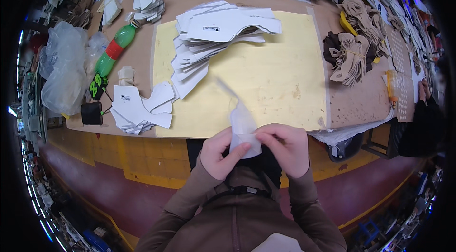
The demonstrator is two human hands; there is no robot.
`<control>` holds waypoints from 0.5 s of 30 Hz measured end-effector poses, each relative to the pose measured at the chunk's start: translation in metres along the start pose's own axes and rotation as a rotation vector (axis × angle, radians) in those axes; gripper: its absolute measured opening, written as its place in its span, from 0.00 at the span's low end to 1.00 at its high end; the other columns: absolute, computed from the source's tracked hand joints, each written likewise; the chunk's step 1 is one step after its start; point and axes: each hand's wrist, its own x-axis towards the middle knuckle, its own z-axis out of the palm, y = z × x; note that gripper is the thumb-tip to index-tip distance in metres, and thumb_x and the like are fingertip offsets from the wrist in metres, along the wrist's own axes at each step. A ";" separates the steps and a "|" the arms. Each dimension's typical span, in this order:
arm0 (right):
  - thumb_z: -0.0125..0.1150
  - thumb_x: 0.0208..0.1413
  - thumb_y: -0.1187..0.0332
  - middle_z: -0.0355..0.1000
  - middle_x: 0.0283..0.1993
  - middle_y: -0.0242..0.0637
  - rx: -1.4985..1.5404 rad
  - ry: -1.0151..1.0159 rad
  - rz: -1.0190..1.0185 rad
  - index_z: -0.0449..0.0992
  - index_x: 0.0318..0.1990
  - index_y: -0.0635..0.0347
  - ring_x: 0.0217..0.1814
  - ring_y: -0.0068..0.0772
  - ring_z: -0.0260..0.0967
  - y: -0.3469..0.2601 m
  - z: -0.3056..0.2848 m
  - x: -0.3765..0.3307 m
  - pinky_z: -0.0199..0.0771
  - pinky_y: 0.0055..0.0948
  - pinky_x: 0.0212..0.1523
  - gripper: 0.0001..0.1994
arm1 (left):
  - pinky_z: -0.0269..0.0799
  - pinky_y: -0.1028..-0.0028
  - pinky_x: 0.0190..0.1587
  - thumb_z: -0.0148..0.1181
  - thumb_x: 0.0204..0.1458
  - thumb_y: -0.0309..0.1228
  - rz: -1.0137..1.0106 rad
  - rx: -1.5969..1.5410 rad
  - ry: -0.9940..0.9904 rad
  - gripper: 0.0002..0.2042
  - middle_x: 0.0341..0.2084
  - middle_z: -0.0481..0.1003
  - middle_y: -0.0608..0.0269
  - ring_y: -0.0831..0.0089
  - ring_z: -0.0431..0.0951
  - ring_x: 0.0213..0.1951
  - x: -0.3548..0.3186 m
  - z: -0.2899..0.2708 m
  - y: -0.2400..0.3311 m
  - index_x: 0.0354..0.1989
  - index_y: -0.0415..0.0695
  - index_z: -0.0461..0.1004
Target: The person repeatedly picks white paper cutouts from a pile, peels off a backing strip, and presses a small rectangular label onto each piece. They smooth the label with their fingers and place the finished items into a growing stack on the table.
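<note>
Head view: our left hand (219, 153) and right hand (287, 148) pinch one white piece (242, 121), seemingly unfinished; whether the stack (216, 28) at eleven o'clock is done or waiting, we can't tell.

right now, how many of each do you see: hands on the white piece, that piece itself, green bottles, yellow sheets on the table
Left hand and right hand: 2
White piece: 1 (blurred, layers can't be counted)
Green bottle: 1
Yellow sheet: 1
Total: 5
</note>
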 end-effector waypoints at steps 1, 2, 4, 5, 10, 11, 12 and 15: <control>0.61 0.62 0.77 0.80 0.35 0.34 0.098 0.034 0.077 0.80 0.38 0.69 0.33 0.19 0.73 0.004 0.001 0.002 0.74 0.21 0.37 0.04 | 0.73 0.73 0.41 0.60 0.61 0.27 0.060 0.049 -0.001 0.10 0.36 0.78 0.54 0.68 0.79 0.36 0.001 0.001 0.000 0.46 0.35 0.77; 0.60 0.63 0.76 0.79 0.34 0.32 0.195 0.068 0.167 0.80 0.38 0.69 0.32 0.18 0.72 0.008 0.002 0.003 0.73 0.20 0.36 0.05 | 0.73 0.74 0.40 0.60 0.61 0.27 0.124 0.105 -0.010 0.09 0.34 0.77 0.54 0.67 0.79 0.34 0.001 0.002 0.001 0.45 0.35 0.77; 0.58 0.65 0.74 0.77 0.31 0.31 0.260 0.183 0.154 0.78 0.39 0.69 0.31 0.17 0.70 0.016 0.005 0.005 0.72 0.20 0.33 0.06 | 0.72 0.72 0.37 0.60 0.61 0.27 0.119 0.130 -0.014 0.09 0.31 0.75 0.53 0.64 0.77 0.31 0.002 0.006 0.001 0.44 0.35 0.77; 0.58 0.66 0.73 0.76 0.30 0.31 0.295 0.252 0.165 0.78 0.40 0.69 0.30 0.17 0.70 0.020 0.006 0.006 0.71 0.20 0.32 0.07 | 0.71 0.72 0.35 0.60 0.60 0.26 0.123 0.143 -0.019 0.08 0.30 0.74 0.53 0.62 0.76 0.30 0.003 0.008 0.001 0.44 0.34 0.76; 0.56 0.68 0.74 0.73 0.27 0.34 -0.035 0.487 -0.019 0.76 0.40 0.68 0.26 0.19 0.65 0.027 0.023 0.009 0.68 0.21 0.29 0.06 | 0.70 0.69 0.33 0.60 0.60 0.26 0.137 0.166 -0.009 0.07 0.28 0.71 0.52 0.60 0.74 0.27 0.001 0.019 0.003 0.41 0.35 0.75; 0.56 0.68 0.74 0.73 0.27 0.35 -0.098 0.522 -0.053 0.76 0.40 0.68 0.26 0.19 0.65 0.029 0.024 0.012 0.67 0.21 0.29 0.06 | 0.70 0.69 0.33 0.60 0.60 0.26 0.132 0.161 -0.011 0.07 0.28 0.71 0.52 0.60 0.74 0.27 0.000 0.020 0.003 0.41 0.35 0.75; 0.56 0.67 0.75 0.73 0.27 0.36 -0.112 0.521 -0.105 0.76 0.40 0.68 0.25 0.20 0.66 0.030 0.023 0.016 0.68 0.22 0.29 0.05 | 0.70 0.69 0.33 0.60 0.60 0.26 0.134 0.175 -0.010 0.07 0.28 0.71 0.52 0.60 0.74 0.27 -0.002 0.020 0.003 0.41 0.35 0.75; 0.58 0.65 0.76 0.73 0.27 0.39 -0.154 0.490 -0.225 0.76 0.41 0.68 0.24 0.24 0.67 0.035 0.019 0.029 0.69 0.24 0.28 0.03 | 0.71 0.69 0.33 0.59 0.60 0.26 0.133 0.180 -0.010 0.07 0.28 0.72 0.52 0.60 0.74 0.28 -0.003 0.019 0.004 0.42 0.35 0.75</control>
